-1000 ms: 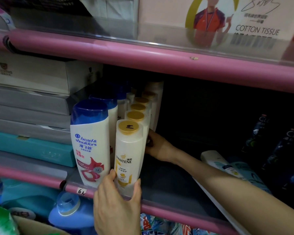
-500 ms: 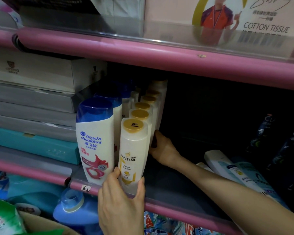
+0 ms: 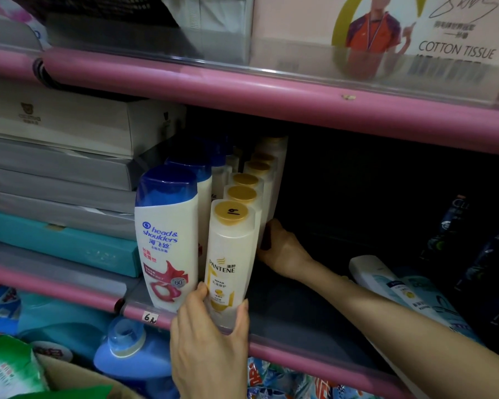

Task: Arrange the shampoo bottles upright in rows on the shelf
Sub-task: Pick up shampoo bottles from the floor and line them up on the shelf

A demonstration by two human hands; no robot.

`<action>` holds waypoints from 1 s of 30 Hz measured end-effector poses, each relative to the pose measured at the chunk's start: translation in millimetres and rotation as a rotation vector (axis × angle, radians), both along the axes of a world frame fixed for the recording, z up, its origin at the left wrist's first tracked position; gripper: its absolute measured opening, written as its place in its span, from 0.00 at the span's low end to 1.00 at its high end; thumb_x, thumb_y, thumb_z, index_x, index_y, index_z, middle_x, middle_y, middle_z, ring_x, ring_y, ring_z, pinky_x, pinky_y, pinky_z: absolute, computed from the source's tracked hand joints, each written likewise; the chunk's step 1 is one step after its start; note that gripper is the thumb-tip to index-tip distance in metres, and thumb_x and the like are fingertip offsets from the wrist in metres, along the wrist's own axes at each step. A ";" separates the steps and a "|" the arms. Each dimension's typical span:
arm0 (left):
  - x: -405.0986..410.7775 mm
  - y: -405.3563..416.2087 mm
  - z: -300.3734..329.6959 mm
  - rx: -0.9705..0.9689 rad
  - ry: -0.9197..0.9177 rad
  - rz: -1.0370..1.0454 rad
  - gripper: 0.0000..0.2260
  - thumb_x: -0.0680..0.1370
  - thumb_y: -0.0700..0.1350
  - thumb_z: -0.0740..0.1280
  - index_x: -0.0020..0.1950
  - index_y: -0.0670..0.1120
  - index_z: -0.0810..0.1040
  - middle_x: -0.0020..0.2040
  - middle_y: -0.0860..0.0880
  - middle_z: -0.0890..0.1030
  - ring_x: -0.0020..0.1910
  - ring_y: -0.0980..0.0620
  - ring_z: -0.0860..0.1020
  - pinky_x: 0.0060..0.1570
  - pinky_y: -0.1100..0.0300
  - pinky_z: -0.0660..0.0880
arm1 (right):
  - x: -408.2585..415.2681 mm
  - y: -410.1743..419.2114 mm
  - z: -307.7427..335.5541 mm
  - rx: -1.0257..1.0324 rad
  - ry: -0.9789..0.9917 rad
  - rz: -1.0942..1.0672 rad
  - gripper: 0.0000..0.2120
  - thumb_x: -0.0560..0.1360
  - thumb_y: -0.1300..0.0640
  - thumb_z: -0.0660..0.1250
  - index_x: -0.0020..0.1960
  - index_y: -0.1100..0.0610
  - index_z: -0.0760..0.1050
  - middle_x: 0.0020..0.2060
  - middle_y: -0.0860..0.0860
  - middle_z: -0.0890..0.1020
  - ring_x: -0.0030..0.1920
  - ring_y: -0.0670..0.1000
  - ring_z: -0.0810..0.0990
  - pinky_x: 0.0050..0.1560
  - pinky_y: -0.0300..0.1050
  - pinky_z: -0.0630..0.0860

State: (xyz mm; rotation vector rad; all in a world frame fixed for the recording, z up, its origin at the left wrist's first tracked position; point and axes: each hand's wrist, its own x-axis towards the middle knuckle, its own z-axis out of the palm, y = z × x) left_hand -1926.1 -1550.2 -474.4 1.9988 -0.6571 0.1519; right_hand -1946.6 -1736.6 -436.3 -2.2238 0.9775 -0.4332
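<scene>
A left hand (image 3: 211, 341) wraps its fingers (image 3: 241, 318) around the base of the front Pantene bottle (image 3: 228, 263), upright at the shelf (image 3: 300, 326) edge beside a Head & Shoulders bottle (image 3: 167, 237). The right hand (image 3: 283, 249) presses the gold-capped row (image 3: 249, 180) behind; its finger spread cannot be told.

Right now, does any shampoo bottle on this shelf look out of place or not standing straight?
Yes. At the right end of the shelf, a white bottle with a pale blue label lies on its side, with another beside it, not standing in a row. The Pantene row and the Head & Shoulders row stand upright.
</scene>
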 end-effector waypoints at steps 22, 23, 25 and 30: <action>-1.7 0.1 -0.8 -0.021 -0.017 0.031 0.29 0.58 0.45 0.81 0.55 0.43 0.75 0.45 0.43 0.80 0.43 0.40 0.77 0.40 0.46 0.78 | -4.5 23.2 -2.5 0.067 -0.104 0.263 0.20 0.72 0.58 0.72 0.62 0.50 0.73 0.53 0.41 0.78 0.54 0.40 0.76 0.47 0.27 0.73; -1.8 0.3 -0.2 -0.018 -0.013 0.031 0.29 0.58 0.45 0.81 0.55 0.43 0.75 0.45 0.43 0.80 0.43 0.40 0.77 0.41 0.47 0.78 | -5.9 22.7 -5.1 0.059 -0.115 0.250 0.20 0.72 0.58 0.71 0.62 0.50 0.73 0.55 0.43 0.79 0.54 0.41 0.77 0.49 0.29 0.74; -1.9 0.9 0.5 -0.016 -0.005 0.034 0.28 0.58 0.45 0.81 0.55 0.42 0.76 0.45 0.43 0.81 0.43 0.40 0.77 0.41 0.46 0.78 | -8.5 21.9 -8.1 0.060 -0.126 0.230 0.23 0.72 0.58 0.71 0.65 0.51 0.70 0.58 0.46 0.79 0.57 0.44 0.77 0.56 0.36 0.76; -2.8 1.3 2.5 -0.035 0.015 0.028 0.28 0.59 0.45 0.81 0.55 0.42 0.76 0.45 0.42 0.80 0.44 0.39 0.78 0.43 0.46 0.78 | -10.9 18.4 -7.0 0.008 -0.066 0.222 0.26 0.72 0.55 0.71 0.67 0.51 0.66 0.59 0.48 0.78 0.58 0.46 0.77 0.58 0.40 0.76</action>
